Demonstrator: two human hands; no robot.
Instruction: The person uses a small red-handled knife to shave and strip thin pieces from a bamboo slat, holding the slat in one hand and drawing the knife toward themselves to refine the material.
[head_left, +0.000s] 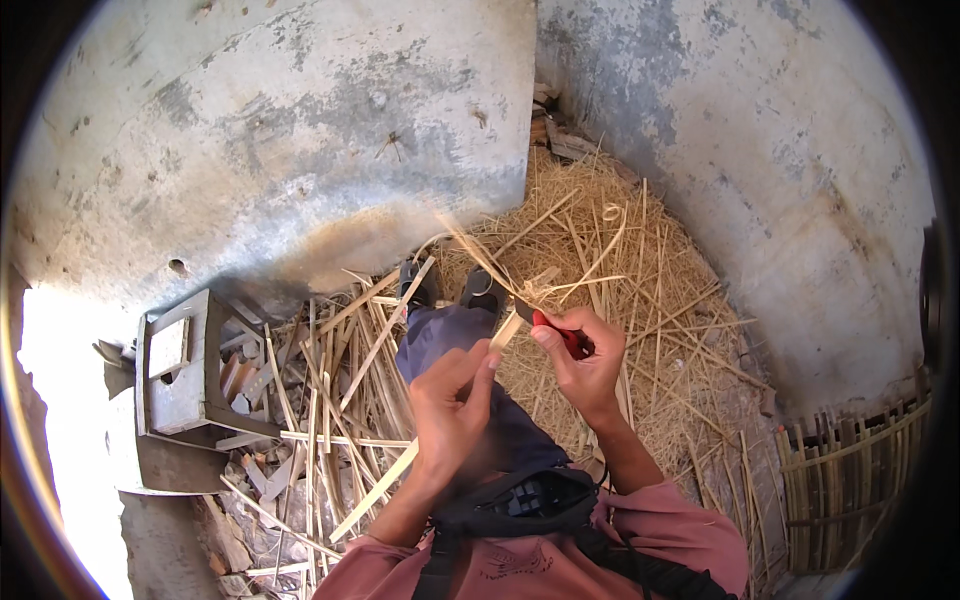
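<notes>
My left hand (450, 405) is closed around a long, pale bamboo strip (375, 492). One end slants down past my left forearm; the other rises toward my right hand. My right hand (590, 365) grips a red-handled knife (571, 340), its short dark blade lying against the strip's upper end. Thin curled shavings (540, 291) hang around the blade, and whether they are still attached to the strip is unclear. Both hands are in front of my body, above my dark trousers.
Straw-like shavings (650, 270) heap on the floor ahead and to the right. Loose bamboo strips (325, 440) and rubble lie left, beside a grey box-like frame (215, 375). A slatted bamboo basket (850, 475) stands at right. Worn walls (400, 110) enclose the far side.
</notes>
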